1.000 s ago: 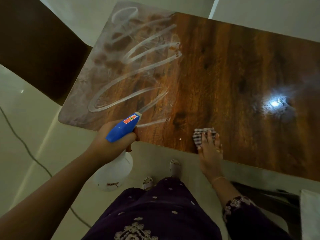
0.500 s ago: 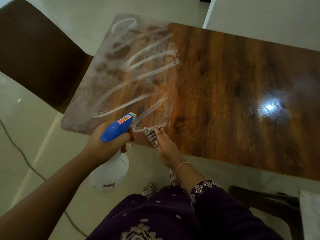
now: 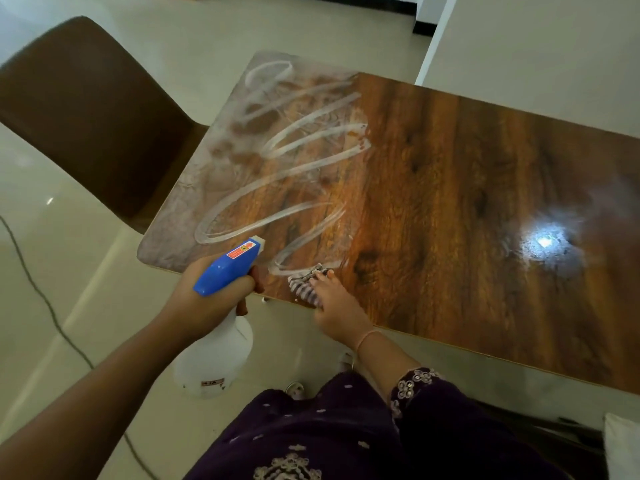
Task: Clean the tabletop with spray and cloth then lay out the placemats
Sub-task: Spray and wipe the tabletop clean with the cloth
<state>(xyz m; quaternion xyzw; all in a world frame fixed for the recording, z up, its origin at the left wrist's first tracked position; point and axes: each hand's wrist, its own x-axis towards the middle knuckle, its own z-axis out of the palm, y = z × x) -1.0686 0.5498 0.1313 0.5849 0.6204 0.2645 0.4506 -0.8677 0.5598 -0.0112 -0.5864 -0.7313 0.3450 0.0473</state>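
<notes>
A glossy brown wooden tabletop (image 3: 450,188) fills the middle of the view. Its left half carries white looping wipe streaks (image 3: 277,188) of wet spray. My left hand (image 3: 204,303) grips a spray bottle (image 3: 214,362) with a blue trigger head and a white body, held just off the table's near left edge. My right hand (image 3: 336,306) presses a small checked cloth (image 3: 306,284) flat against the tabletop near the front edge, beside the lowest streak. No placemats are in view.
A brown chair (image 3: 90,112) stands at the table's left end. A thin cable (image 3: 41,296) runs over the pale tiled floor at left. A white wall corner (image 3: 519,39) rises behind the table. A dark chair part (image 3: 554,427) sits at bottom right.
My right hand slid the cloth left along the front edge from mid-table to beside the spray bottle, then stayed about there. The left hand kept hold of the bottle.
</notes>
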